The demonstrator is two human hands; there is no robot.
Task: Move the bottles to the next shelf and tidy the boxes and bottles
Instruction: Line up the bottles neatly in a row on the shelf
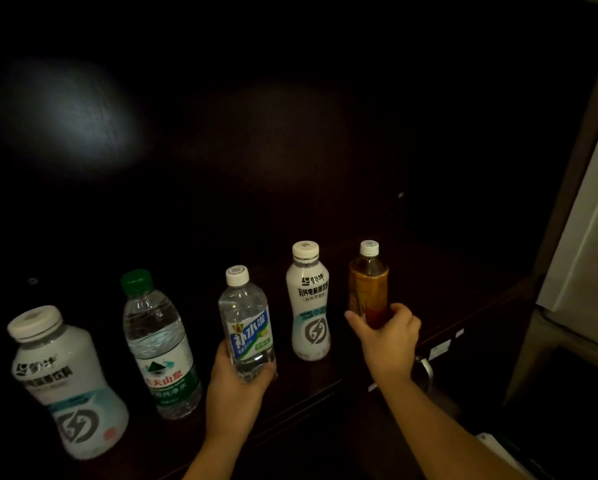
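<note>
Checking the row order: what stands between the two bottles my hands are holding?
In the head view, one white milky bottle stands between the blue-label bottle and the amber tea bottle.

five bottles in row on shelf (311,386): milk drink bottle (70,386) far left, then water bottle (159,351), electrolyte bottle (249,327), second milk drink bottle (309,303), tea bottle (368,285) far right, farthest back.

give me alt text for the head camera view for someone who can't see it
Two bare hands each grip a bottle on a dark shelf: the left hand holds a clear blue-labelled bottle, the right hand an amber tea bottle. Three more stand upright: two white drink bottles and a green-capped water bottle.
</note>
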